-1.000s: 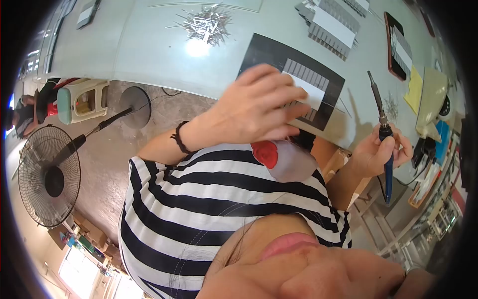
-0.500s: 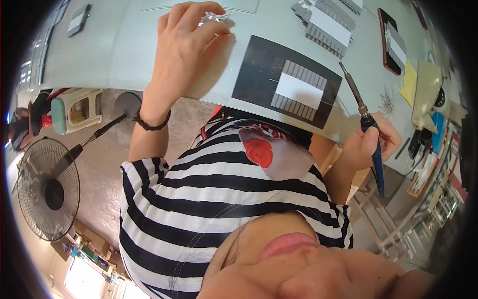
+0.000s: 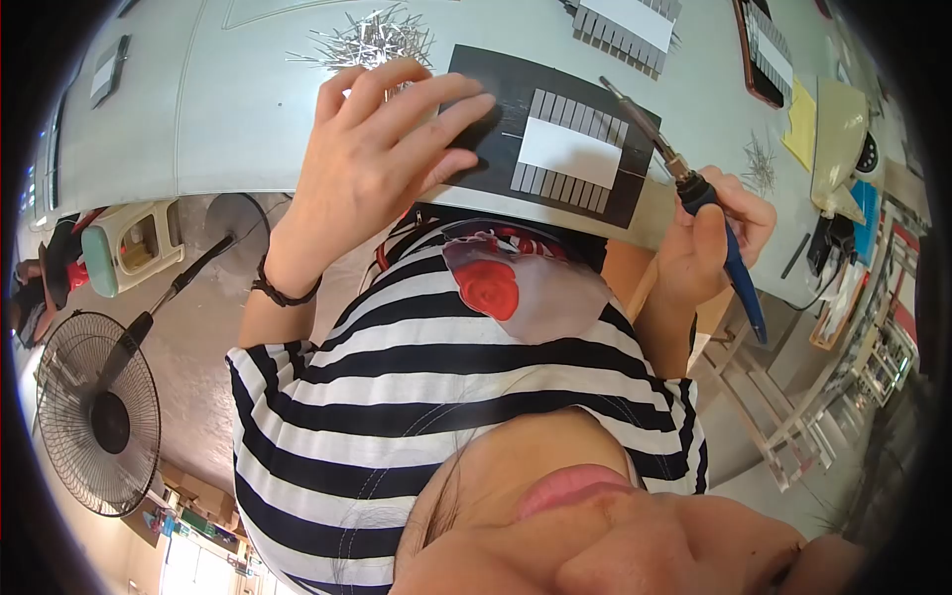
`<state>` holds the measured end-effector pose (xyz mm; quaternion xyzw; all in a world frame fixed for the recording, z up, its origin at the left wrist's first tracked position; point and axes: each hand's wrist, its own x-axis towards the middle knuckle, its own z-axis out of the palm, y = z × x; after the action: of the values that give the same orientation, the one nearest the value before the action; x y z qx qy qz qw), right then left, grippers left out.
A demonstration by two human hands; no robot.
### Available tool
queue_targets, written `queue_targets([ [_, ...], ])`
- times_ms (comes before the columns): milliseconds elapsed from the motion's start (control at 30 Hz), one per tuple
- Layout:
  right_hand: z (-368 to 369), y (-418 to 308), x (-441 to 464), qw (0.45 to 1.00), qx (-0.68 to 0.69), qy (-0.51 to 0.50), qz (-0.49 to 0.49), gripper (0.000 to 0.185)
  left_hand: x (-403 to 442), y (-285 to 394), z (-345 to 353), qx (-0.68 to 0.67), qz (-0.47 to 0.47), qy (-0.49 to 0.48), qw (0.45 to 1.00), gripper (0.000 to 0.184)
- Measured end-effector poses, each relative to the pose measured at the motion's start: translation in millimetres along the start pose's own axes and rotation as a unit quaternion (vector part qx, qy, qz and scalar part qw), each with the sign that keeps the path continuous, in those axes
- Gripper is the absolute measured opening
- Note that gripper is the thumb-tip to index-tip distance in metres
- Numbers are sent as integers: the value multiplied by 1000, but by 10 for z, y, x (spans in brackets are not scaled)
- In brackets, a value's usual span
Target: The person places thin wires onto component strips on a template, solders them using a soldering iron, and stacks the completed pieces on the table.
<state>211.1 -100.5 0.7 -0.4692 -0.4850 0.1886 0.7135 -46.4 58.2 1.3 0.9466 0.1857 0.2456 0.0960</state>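
Note:
My right hand (image 3: 709,233) is wrapped round the blue handle of a soldering iron (image 3: 741,278). Its metal tip points up and left, above the right part of a black mat (image 3: 476,74). On the mat lies a white card (image 3: 570,154) with rows of grey metal strips along two edges. My left hand (image 3: 367,164) reaches over the mat's left edge, fingers stretched and thumb apart, with nothing visible between them. Just beyond it is a heap of thin silvery wire pieces (image 3: 382,40), partly covered by the fingers. A short wire sticks out left of the card.
More strip-edged cards (image 3: 630,30) lie at the back. To the right are a phone (image 3: 759,59), a small scatter of wires (image 3: 759,164), yellow paper (image 3: 801,139) and a pale green device (image 3: 838,149). A fan (image 3: 99,416) and a stool (image 3: 134,248) stand left, below the table.
My left hand has left the wire heap and come right and nearer, to the mat; its fingers have spread. The soldering iron has shifted slightly up and left in view, as has the mat.

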Motion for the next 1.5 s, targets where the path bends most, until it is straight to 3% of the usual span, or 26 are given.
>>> queue_targets([
  [133,66,-36,-23,999,5,7,39,28,-20,55,38,51,8,-39,998,50],
  [300,110,-84,-37,997,-27,-24,68,19,-147,72,14,81,4,-43,996,52],
  [533,185,-56,-75,993,31,-10,116,24,-252,234,108,102,-52,-15,993,54],
  [700,310,-22,-49,998,2,-10,59,22,-290,311,168,101,-75,-3,992,57],
  [833,330,-101,-47,996,-57,-22,72,15,-304,348,258,98,-80,48,991,53],
  [1100,312,-114,12,980,-132,-136,-55,14,-320,357,292,91,-85,59,991,53],
  [1500,363,-64,25,977,-142,-144,-61,14,-306,340,293,99,-70,61,991,50],
])
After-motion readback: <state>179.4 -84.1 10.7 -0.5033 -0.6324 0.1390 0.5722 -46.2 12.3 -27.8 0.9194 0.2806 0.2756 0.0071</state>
